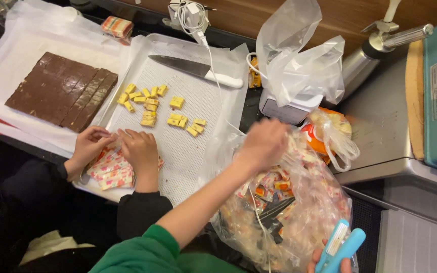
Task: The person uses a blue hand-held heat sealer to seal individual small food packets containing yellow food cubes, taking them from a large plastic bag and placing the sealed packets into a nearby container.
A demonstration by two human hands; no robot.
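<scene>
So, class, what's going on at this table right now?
The wearer's left hand, blurred, is at a big clear bag of wrapped sweets; the right hand grips a blue handheld tool. Alongside, a co-worker's hands are on patterned wrappers at a perforated tray holding yellow cut pieces and a knife. A brown slab lies nearby.

Glossy crinkled clear plastic bag (299,212)

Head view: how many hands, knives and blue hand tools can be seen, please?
Wearer's hands: 2, left hand and right hand
co-worker's hands: 2
knife: 1
blue hand tool: 1
Total: 6
</scene>
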